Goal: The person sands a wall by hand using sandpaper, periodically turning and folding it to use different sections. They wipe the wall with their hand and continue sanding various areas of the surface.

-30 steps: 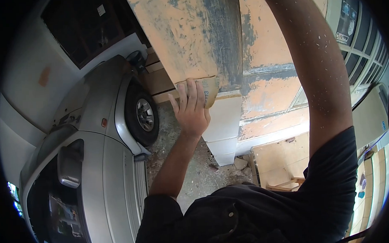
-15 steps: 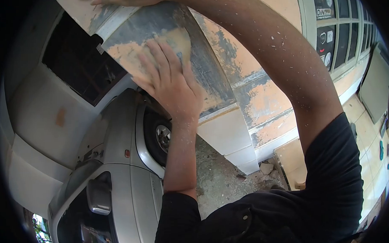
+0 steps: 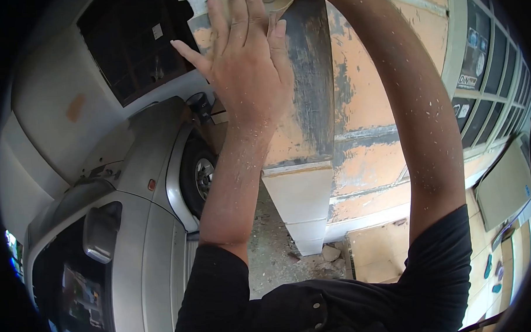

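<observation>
My left hand [image 3: 247, 73] is raised with its back to me and its fingers spread, pressing a thin tan sheet [image 3: 280, 0] against the upper part of the column. Printing shows on the sheet's visible face. The column face [image 3: 309, 76] is patchy, with dark grey and peach paint, above white tiles [image 3: 298, 194]. My right arm [image 3: 415, 84] reaches up and across to the top edge; its hand is out of frame. Pale flecks dot both arms.
A silver vehicle [image 3: 131, 170] is parked at the left, its wheel [image 3: 201, 171] near the column. A peach wall [image 3: 368, 92] and a gridded window [image 3: 484, 59] stand at the right. Rubble [image 3: 333, 253] lies at the column's base.
My left hand has moved up the column with the tan sheet. The right hand has gone out of view at the top. The whole view has shifted.
</observation>
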`<state>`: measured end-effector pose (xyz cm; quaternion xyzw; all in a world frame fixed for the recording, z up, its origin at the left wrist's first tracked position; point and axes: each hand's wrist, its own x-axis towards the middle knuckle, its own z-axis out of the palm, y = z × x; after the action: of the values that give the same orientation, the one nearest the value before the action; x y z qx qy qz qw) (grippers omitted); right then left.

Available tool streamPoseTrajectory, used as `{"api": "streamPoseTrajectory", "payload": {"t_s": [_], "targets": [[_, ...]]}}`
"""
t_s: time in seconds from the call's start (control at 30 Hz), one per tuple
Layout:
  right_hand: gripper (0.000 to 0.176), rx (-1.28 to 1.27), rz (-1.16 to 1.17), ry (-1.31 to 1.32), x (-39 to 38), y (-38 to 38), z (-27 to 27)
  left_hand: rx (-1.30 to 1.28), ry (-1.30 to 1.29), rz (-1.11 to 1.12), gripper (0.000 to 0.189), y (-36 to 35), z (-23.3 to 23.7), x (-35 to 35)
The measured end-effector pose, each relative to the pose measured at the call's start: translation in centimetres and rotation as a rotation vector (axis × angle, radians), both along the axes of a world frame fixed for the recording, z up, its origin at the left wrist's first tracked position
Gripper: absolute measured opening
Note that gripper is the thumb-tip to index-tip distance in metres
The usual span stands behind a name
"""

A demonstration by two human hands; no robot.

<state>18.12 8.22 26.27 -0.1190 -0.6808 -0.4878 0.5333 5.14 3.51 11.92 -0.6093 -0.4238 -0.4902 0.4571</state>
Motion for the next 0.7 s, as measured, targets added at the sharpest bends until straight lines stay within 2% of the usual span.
{"api": "streamPoseTrajectory", "payload": {"t_s": [0.03,0.1,0.17,0.23,0.33,0.37,0.47,0.5,0.6,0.67,0.7], "targets": [[0.051,-0.063,0.006,0.001,0.1,-0.4,-0.1,0.024,-0.027,0.013,0.057,0.1,-0.2,-0.1],[0.055,-0.155,0.003,0.003,0.4,-0.9,0.2,-0.019,-0.078,-0.101,0.054,0.0,-2.7,-0.2],[0.056,-0.164,0.019,0.0,0.3,-1.5,-0.1,-0.206,-0.092,-0.133,0.056,-1.6,-8.4,0.0],[0.057,-0.173,0.024,0.009,0.2,-1.5,-0.2,-0.334,0.029,-0.049,0.054,-2.3,-15.9,-0.7],[0.058,-0.176,0.007,0.002,0.1,-1.3,-0.1,-0.284,0.104,0.038,0.056,-3.3,-13.6,-2.1],[0.058,-0.182,0.005,0.01,0.2,-1.5,0.0,-0.303,0.027,0.022,0.055,-3.1,-11.6,-2.2],[0.058,-0.176,0.067,-0.009,0.3,-0.9,0.1,-0.064,0.01,0.047,0.052,-1.2,-2.0,-3.0],[0.058,-0.165,0.062,0.006,0.3,-0.8,0.1,0.024,0.016,0.045,0.052,-0.7,-0.1,-3.0],[0.058,-0.167,0.052,-0.006,0.1,-1.8,0.2,0.037,0.009,-0.002,0.055,-0.3,0.6,-2.1],[0.059,-0.213,0.049,-0.021,0.0,-2.0,-0.5,-0.096,0.044,-0.001,0.061,-0.7,-4.6,-1.7],[0.06,-0.137,0.069,-0.031,0.0,-1.7,-0.8,-0.187,0.073,-0.005,0.064,-1.6,-8.2,-1.4]]}}
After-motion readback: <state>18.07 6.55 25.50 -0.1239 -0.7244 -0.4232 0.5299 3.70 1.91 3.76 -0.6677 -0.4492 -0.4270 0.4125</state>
